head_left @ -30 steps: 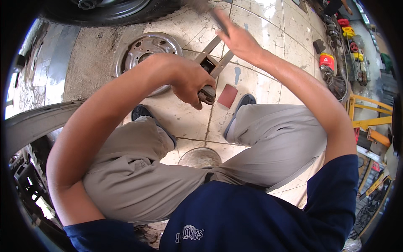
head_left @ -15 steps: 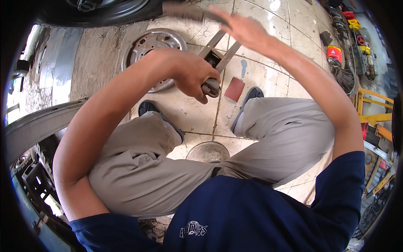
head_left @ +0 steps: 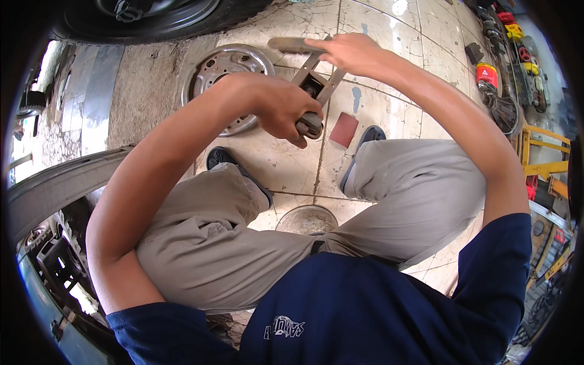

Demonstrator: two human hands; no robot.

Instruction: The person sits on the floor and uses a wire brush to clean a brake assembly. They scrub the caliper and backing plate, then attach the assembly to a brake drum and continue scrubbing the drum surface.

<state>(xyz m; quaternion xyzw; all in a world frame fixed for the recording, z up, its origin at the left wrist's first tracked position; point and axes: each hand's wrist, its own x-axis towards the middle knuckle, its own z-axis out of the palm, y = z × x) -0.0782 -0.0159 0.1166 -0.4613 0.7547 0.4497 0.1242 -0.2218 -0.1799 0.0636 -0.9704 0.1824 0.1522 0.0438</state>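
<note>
My left hand (head_left: pixel 283 111) is closed round the near end of a forked metal part (head_left: pixel 328 86), whose two flat arms reach away to the upper right. Held by its right end in my right hand (head_left: pixel 354 53) is a long, narrow, brownish tool (head_left: pixel 289 44), somewhat like a brush. It lies across the far end of the forked part; whether it touches cannot be made out. A bare steel wheel rim (head_left: pixel 201 64) lies on the floor beyond my left forearm. A reddish-brown square of sandpaper (head_left: pixel 344 130) rests on the tiles right of my left hand.
A black tyre on a wheel (head_left: pixel 182 27) stands at the far left. Between my feet sits a round, worn metal disc (head_left: pixel 307 219). Along the right edge are a red and yellow can (head_left: pixel 486 75), assorted parts and a yellow metal frame (head_left: pixel 544 149). A metal beam (head_left: pixel 67 182) runs at the left.
My right hand has come nearer and slightly right, bringing the brownish tool back from near the tyre to the forked part's arms. My left hand keeps its hold almost in place.
</note>
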